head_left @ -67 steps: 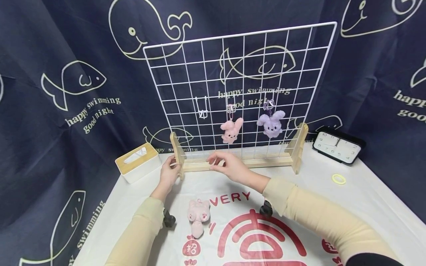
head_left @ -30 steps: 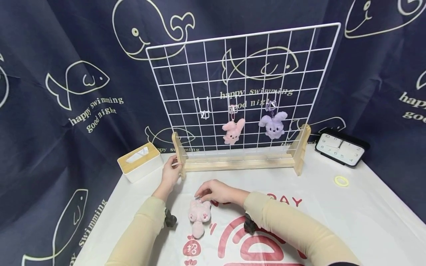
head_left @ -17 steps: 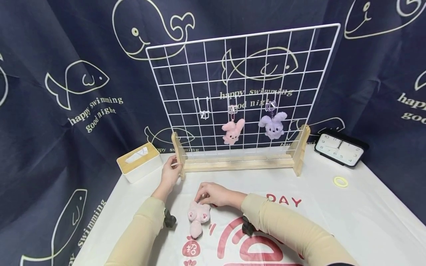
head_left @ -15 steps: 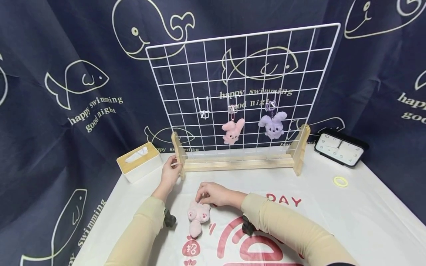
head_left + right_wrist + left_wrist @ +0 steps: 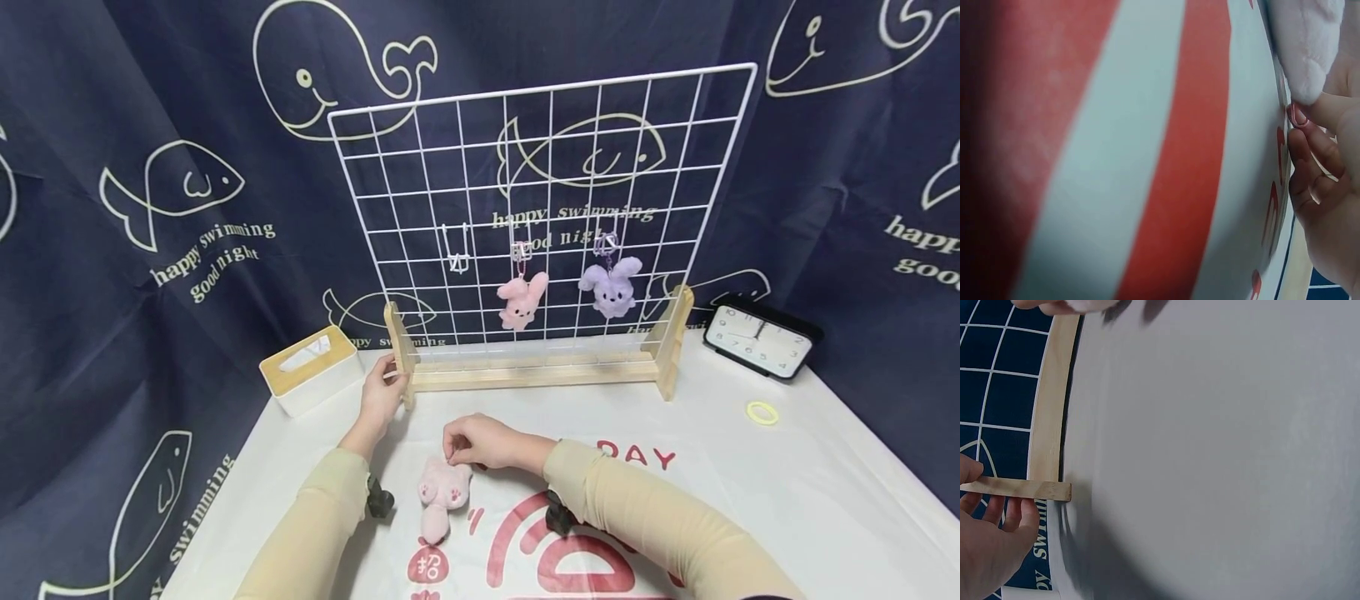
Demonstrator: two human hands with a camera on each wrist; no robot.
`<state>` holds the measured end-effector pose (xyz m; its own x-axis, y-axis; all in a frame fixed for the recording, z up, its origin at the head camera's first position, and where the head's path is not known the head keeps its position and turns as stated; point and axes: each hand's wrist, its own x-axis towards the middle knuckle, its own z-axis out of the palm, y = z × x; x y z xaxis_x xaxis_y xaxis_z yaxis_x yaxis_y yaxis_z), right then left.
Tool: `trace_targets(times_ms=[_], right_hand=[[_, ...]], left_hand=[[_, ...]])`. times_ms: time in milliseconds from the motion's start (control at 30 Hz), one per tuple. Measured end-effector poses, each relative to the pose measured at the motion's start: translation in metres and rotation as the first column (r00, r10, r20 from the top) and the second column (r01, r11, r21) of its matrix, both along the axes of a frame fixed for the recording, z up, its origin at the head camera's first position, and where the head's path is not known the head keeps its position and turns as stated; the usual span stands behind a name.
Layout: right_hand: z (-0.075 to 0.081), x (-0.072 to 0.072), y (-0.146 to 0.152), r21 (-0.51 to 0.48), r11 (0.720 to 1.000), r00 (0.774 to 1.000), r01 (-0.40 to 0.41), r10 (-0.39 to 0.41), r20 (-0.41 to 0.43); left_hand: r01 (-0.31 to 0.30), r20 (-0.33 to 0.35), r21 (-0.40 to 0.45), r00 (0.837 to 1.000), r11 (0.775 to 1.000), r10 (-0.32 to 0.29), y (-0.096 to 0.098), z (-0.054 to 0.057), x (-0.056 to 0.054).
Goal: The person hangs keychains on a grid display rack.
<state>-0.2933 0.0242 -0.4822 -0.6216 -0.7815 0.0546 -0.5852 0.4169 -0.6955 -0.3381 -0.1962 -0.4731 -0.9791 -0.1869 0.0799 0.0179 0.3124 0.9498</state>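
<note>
With my left hand (image 5: 381, 396) I grip the left wooden foot (image 5: 1047, 489) of the white wire grid rack, thumb on one side and fingers on the other. Nearer the front, my right hand (image 5: 483, 440) pinches the small loop (image 5: 1298, 116) at the head end of a pale pink plush keychain (image 5: 444, 487). The plush shows its paw-print feet, its tail towards me. On the rack hang a pink bunny keychain (image 5: 522, 302) and a purple bunny keychain (image 5: 612, 289), each on a hook. A white hook (image 5: 458, 262) left of them carries nothing.
A tissue box (image 5: 313, 375) with a wooden lid stands left of the rack. To the right are a black-framed clock (image 5: 761, 337) and a yellow ring (image 5: 762, 413). The rack's wooden base bar (image 5: 536, 377) runs along the back of the white cloth.
My right hand has come down from in front of the rack to the pale pink plush and taken hold of its loop. The plush has tilted slightly. My left hand has stayed on the foot.
</note>
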Motion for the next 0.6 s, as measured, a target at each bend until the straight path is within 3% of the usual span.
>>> trace_targets(times_ms=[200,600], right_hand=[[0.005,0.0,0.002,-0.029,0.999,0.999,0.027,-0.029,-0.047],[0.014,0.004,0.0,-0.229,0.97,0.995,0.084,-0.093,-0.031]], left_hand=[[-0.006,-0.007,-0.014,1.0,1.0,0.006,0.0,0.002,0.001],[-0.006,-0.03,-0.013,1.0,1.0,0.006,0.001,0.0,0.001]])
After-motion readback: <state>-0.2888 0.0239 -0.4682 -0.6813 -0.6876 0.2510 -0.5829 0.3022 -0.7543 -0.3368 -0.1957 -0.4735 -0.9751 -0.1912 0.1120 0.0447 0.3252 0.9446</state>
